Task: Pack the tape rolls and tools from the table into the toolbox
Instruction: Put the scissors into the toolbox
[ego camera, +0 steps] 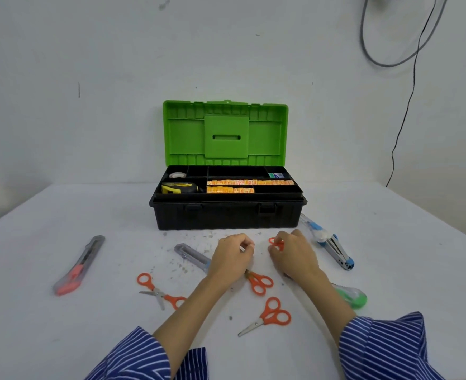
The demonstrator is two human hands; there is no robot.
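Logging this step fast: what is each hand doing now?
Left hand: fingers curled, contents cannot be told.
Right hand: grips orange scissors.

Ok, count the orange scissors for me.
4 scissors: one lies left of both arms, one partly under the left hand, one nearest the person, one gripped by the right hand, only a handle loop showing. Others may be hidden.

left grip (pixel 233 252): fingers curled, knuckles up | right grip (pixel 290 250): fingers curled, pinching | forearms extended forward
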